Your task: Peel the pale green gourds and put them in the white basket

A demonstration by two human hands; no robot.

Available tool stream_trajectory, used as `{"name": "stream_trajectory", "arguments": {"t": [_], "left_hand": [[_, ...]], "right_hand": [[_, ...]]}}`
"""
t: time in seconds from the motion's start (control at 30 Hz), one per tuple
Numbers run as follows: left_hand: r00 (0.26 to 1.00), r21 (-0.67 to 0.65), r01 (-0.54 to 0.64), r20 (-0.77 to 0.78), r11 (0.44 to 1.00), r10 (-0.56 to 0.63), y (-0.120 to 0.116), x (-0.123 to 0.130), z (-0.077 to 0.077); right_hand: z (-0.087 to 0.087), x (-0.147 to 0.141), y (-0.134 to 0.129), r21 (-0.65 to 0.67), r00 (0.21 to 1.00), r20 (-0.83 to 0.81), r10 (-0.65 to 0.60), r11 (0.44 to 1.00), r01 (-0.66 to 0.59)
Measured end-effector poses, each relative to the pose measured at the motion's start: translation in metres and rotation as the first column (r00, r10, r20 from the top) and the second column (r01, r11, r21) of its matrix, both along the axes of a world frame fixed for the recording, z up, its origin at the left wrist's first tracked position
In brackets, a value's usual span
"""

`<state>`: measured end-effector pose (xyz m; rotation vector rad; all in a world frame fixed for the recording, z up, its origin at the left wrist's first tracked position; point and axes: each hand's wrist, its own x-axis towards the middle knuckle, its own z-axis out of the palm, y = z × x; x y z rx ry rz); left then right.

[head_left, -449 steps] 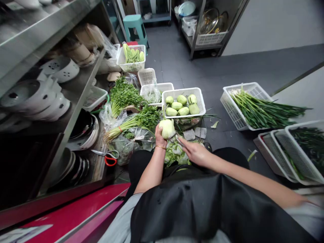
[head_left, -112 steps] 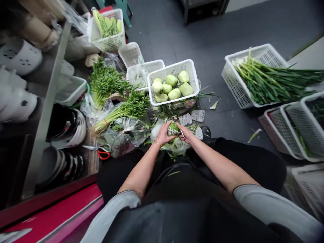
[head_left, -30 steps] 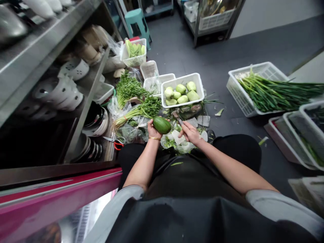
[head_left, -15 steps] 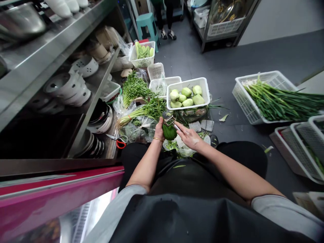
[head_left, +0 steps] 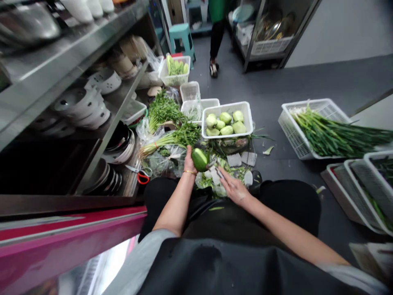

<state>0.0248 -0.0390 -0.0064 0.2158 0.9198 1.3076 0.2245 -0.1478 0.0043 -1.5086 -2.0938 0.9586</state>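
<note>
Right of centre, you have open floor (head_left: 265, 92) to pass over between the gourd basket (head_left: 225, 107) and the leek basket (head_left: 290, 137). At the frame's left, herb bunches (head_left: 166, 108) and the metal shelf (head_left: 61, 67) bar your left grip (head_left: 189, 163); stacked crates (head_left: 357, 184) block the right edge.

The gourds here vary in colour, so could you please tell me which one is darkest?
The held gourd, in the left hand, is mostly deep green; the basket gourds beyond it are all paler.
</note>
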Motion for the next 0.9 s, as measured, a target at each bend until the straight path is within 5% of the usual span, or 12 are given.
{"name": "stream_trajectory", "arguments": {"t": [0.17,0.4,0.5,0.67,0.77,0.9], "left_hand": [[0.984,-0.066,-0.094,0.144,0.993,0.103,0.01,-0.029,0.02],[0.984,0.129,0.094,0.141,0.987,-0.112,-0.004,-0.004,0.019],[0.991,0.152,0.081,0.092,0.985,-0.096,-0.006,0.0,0.02],[0.99,0.092,-0.121,0.089,0.988,0.112,0.004,-0.022,0.022],[0.987,0.088,-0.098,0.133,0.991,0.086,0.011,-0.034,0.021],[0.983,0.038,-0.05,0.178,0.998,0.043,0.011,-0.022,0.015]], "right_hand": [[-0.02,0.025,-0.011,0.006,0.999,0.029,0.037,0.999,-0.037],[0.049,-0.01,0.072,0.122,0.994,-0.102,0.044,0.992,-0.031],[0.063,-0.032,0.085,0.136,0.986,-0.142,0.092,0.988,-0.073],[0.017,-0.012,0.022,0.082,0.982,-0.146,0.119,0.991,-0.108],[-0.006,0.019,-0.006,0.007,0.989,-0.099,0.113,0.994,-0.113],[0.021,0.02,0.026,0.048,0.994,-0.096,0.049,0.998,-0.045]]}}
